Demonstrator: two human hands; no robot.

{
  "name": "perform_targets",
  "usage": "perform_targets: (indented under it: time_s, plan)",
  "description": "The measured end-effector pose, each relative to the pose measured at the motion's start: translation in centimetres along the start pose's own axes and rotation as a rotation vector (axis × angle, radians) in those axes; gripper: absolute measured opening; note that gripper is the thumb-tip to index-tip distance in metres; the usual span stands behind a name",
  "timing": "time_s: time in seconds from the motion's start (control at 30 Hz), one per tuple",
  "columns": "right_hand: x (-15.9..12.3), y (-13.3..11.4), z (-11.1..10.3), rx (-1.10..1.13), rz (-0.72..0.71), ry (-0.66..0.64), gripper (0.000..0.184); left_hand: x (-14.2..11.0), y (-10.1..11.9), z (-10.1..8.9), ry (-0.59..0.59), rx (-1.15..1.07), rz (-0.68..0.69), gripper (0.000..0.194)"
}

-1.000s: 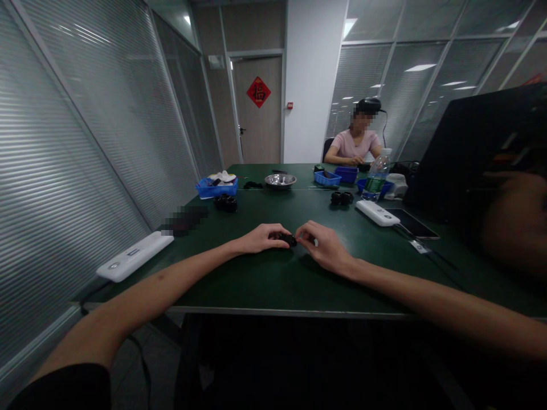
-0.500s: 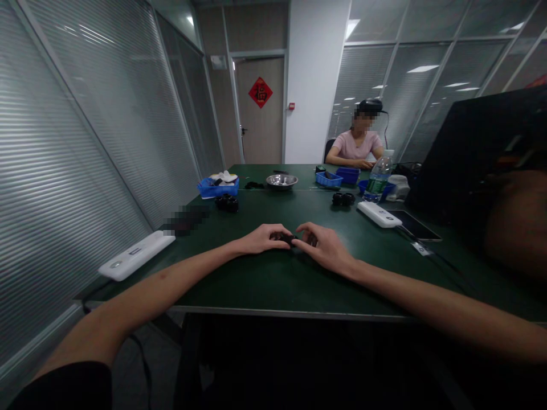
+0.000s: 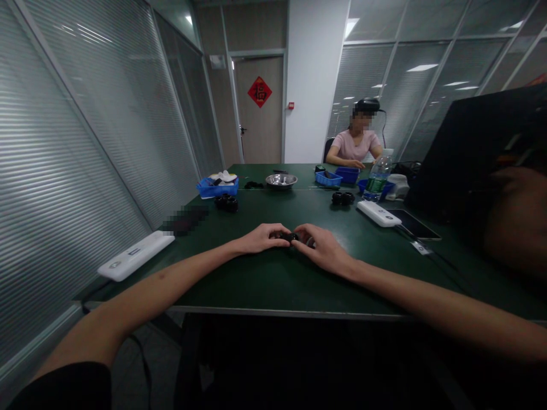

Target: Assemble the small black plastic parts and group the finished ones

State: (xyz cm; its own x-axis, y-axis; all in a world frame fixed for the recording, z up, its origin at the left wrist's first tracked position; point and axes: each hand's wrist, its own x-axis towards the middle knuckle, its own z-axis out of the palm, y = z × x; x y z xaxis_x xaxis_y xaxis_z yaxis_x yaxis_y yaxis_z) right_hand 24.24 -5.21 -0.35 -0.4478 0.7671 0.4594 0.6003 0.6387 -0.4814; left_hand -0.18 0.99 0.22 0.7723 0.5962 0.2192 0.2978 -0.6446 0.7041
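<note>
Left hand (image 3: 264, 238): fingers closed round small black part (image 3: 289, 237), just above green counter (image 3: 256, 285). Right hand (image 3: 323, 249): fingers slightly parted, tips at part's end; grip unclear.

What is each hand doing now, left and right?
Left hand: closed on a small black part.
Right hand: fingers at the same part's end; firm hold cannot be told.
</note>
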Motion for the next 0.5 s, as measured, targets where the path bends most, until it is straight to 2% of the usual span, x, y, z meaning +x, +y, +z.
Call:
perform_targets:
  time_s: [0.1, 0.3, 0.4, 0.5]
  plan:
    - [0.1, 0.12, -0.2, 0.005, -0.013, -0.028, 0.022, 0.03, -0.05, -0.01, -0.015, 0.002, 0.006, 0.038]
    - [0.01, 0.12, -0.25, 0.047, -0.093, -0.027, 0.026, 0.12, -0.27, 0.05, -0.015, -0.004, 0.027, 0.039]
    - [0.02, -0.06, -0.27, 0.048, -0.058, -0.019, 0.032, 0.1, -0.28, 0.05, -0.009, -0.012, 0.02, 0.04]
    - [0.11, -0.27, -0.44, 0.003, -0.02, -0.035, 0.027, 0.05, -0.25, -0.01, -0.019, -0.009, 0.008, 0.04]
